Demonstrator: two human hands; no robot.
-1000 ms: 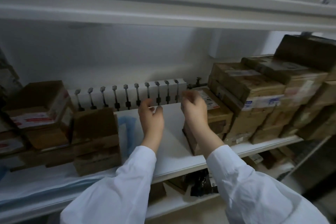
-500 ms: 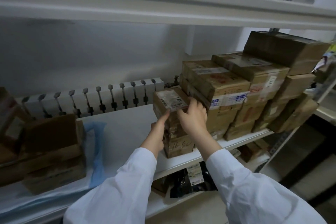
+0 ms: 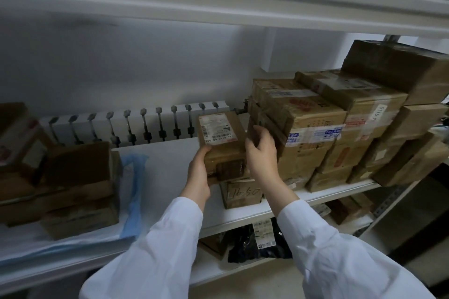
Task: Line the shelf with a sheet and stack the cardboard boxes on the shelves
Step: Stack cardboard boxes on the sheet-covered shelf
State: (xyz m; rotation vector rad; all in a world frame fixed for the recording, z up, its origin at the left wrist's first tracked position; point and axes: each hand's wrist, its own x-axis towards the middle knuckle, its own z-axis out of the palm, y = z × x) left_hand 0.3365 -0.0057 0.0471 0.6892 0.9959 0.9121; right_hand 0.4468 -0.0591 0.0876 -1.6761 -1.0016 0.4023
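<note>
Head view: a person in white sleeves (image 3: pixel 155 250) reaches with both hands to the middle shelf (image 3: pixel 167 165) of a white rack. The left hand (image 3: pixel 198 171) holds the small box (image 3: pixel 224 150) at its lower left corner, its fingers tucked under the bottom edge and the thumb against the side. The right hand (image 3: pixel 263 153) grips the same box on its right side, its fingers (image 3: pixel 257 132) curled round the edge. The small box is brown cardboard with a white printed label (image 3: pixel 216 128) on top and dark tape on its front. It sits directly above a second box with handwriting (image 3: pixel 240 193) on its front, which stands on the shelf. Whether the two touch cannot be told.

Just to the right, touching the right hand's side of the small box, is a tall stack of boxes (image 3: pixel 315 128), taped and labelled, filling the right end of the shelf. On the left end, another group of boxes (image 3: pixel 77 187) stands on a pale blue sheet (image 3: pixel 132 189), whose crumpled edge lies on the shelf. The stretch of shelf between the sheet and the small box is bare white.

Behind the shelf runs a white radiator (image 3: pixel 136 124). An upper shelf (image 3: pixel 218 7) spans the top. On the lower shelf lies a black bag (image 3: pixel 245 247).
</note>
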